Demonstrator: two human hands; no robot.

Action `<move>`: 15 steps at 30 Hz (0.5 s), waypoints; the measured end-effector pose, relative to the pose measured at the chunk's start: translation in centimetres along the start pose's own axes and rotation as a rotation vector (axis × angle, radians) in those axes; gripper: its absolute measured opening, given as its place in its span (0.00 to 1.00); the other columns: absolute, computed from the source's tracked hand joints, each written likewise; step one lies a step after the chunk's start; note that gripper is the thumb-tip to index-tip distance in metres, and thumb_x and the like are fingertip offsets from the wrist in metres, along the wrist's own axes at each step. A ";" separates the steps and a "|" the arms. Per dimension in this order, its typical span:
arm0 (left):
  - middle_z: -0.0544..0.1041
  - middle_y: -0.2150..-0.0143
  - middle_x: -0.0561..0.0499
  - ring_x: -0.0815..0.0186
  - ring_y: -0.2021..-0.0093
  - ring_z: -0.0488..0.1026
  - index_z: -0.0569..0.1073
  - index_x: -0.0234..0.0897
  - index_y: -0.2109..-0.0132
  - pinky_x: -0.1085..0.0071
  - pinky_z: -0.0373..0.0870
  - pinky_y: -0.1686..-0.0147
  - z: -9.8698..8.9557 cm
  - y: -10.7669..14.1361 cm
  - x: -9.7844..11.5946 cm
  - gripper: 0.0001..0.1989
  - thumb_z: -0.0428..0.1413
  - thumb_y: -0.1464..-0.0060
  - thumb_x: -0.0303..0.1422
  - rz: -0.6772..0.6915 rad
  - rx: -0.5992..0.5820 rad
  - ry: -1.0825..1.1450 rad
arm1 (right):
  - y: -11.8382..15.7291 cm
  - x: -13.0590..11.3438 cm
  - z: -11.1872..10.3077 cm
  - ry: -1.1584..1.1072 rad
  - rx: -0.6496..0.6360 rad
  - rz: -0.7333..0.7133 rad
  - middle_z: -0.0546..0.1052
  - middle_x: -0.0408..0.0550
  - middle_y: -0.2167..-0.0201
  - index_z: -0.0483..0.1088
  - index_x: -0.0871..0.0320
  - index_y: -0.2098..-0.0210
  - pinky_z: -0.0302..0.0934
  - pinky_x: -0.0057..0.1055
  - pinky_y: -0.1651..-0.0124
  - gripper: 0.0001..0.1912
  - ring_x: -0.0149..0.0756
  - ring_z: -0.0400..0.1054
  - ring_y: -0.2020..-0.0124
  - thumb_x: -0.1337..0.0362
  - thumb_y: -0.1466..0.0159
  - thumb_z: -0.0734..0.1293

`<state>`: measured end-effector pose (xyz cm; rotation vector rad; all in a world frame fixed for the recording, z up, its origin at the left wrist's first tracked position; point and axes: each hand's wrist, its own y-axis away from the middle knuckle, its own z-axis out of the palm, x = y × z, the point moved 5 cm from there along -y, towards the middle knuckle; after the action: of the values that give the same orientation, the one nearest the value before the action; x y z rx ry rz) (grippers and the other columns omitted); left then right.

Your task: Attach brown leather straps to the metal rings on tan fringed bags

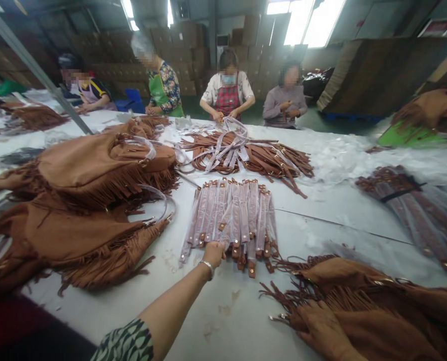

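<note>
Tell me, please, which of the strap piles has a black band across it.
The right pile: a black band crosses it. The middle pile, touched by the left hand, and the far pile show none.

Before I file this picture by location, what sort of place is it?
Probably a handbag workshop or factory: fringed brown handbags lie heaped, plastic-wrapped straps are bunched between them, and cardboard boxes stand stacked in the background.

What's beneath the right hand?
The right hand rests on a brown fringed bag; the patch beneath the palm is covered, and the bag's inside cannot be seen.
</note>
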<state>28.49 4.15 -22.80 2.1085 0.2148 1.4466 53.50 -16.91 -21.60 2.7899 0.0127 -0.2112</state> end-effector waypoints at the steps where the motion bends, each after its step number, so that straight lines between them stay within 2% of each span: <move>1: 0.59 0.88 0.57 0.75 0.89 0.54 0.62 0.34 0.82 0.76 0.48 0.85 -0.4 0.2 0.9 0.22 0.48 0.47 0.44 0.038 0.001 0.026 | 0.0 -0.2 -0.2 -0.004 -0.018 -0.005 0.74 0.54 0.63 0.72 0.56 0.64 0.52 0.47 0.50 0.12 0.50 0.64 0.58 0.67 0.50 0.64; 4: 0.60 0.86 0.57 0.76 0.87 0.53 0.62 0.35 0.80 0.76 0.48 0.84 -2.2 1.9 3.4 0.21 0.48 0.48 0.46 0.148 0.008 0.122 | 0.4 -1.2 -0.9 -0.033 -0.073 -0.056 0.74 0.54 0.60 0.71 0.54 0.61 0.52 0.48 0.49 0.16 0.51 0.64 0.56 0.66 0.52 0.65; 6: 0.60 0.84 0.58 0.76 0.86 0.50 0.62 0.35 0.77 0.77 0.46 0.84 -4.1 4.3 4.4 0.21 0.46 0.48 0.49 0.203 0.014 0.177 | 0.9 -2.3 -1.6 -0.060 -0.087 -0.117 0.73 0.54 0.56 0.69 0.52 0.55 0.52 0.48 0.49 0.23 0.52 0.63 0.54 0.65 0.52 0.66; 8: 0.57 0.84 0.59 0.77 0.86 0.48 0.62 0.35 0.76 0.77 0.43 0.85 -6.2 7.6 4.4 0.22 0.46 0.48 0.50 0.255 0.005 0.212 | 1.2 -4.1 -2.5 -0.089 -0.087 -0.191 0.73 0.53 0.57 0.68 0.51 0.54 0.52 0.47 0.49 0.23 0.50 0.63 0.55 0.65 0.51 0.66; 12: 0.55 0.83 0.58 0.75 0.84 0.49 0.64 0.35 0.76 0.76 0.44 0.84 -9.7 14.4 1.9 0.20 0.48 0.46 0.47 0.318 -0.005 0.150 | 0.4 -9.5 -4.3 -0.134 -0.071 -0.321 0.73 0.52 0.65 0.70 0.55 0.64 0.50 0.46 0.49 0.11 0.45 0.62 0.61 0.63 0.48 0.65; 13: 0.56 0.83 0.58 0.75 0.84 0.50 0.64 0.35 0.76 0.75 0.44 0.84 -10.4 15.8 0.8 0.20 0.48 0.46 0.47 0.305 0.010 0.136 | -0.2 -11.2 -4.6 -0.160 -0.082 -0.341 0.73 0.52 0.66 0.70 0.56 0.65 0.49 0.46 0.49 0.11 0.45 0.62 0.60 0.63 0.48 0.65; 15: 0.56 0.83 0.57 0.74 0.84 0.51 0.65 0.36 0.76 0.74 0.46 0.83 -11.3 18.0 -1.4 0.20 0.47 0.45 0.47 0.260 0.031 0.140 | -1.7 -14.6 -4.7 -0.290 -0.155 -0.375 0.72 0.51 0.62 0.70 0.56 0.64 0.47 0.47 0.47 0.16 0.48 0.60 0.57 0.60 0.53 0.70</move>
<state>14.56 -7.28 -11.47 2.1219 0.0155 1.7537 39.70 -13.45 -15.62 2.5539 0.4626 -0.6737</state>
